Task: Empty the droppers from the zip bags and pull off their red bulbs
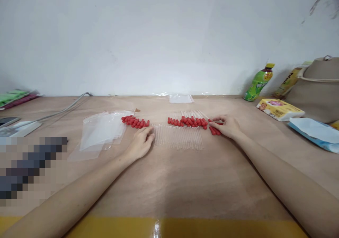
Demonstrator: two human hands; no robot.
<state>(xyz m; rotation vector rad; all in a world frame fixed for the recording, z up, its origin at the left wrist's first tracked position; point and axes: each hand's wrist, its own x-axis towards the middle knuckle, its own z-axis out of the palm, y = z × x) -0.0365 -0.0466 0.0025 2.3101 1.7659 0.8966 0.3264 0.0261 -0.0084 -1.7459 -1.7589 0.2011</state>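
Note:
A row of clear thin tubes (177, 137) lies side by side on the table. My left hand (143, 141) rests at the row's left end, fingers curled against the tubes; whether it grips one is too small to tell. Red bulb-shaped pieces (136, 122) lie in a cluster just beyond that hand. More red bulbs (192, 121) sit along the row's far edge, with thin clear stems behind them. My right hand (225, 125) pinches a red bulb piece at the right of this group, and loose red bulbs (214, 131) lie beside its fingertips.
Clear plastic bags (102, 132) are fanned out at the left, near a grey cable (63, 110). Another small bag (181, 98) lies by the wall. Toward the right are a green bottle (259, 83), a yellow tissue pack (280, 109), a blue-white packet (315, 132) and a beige bag (315, 86).

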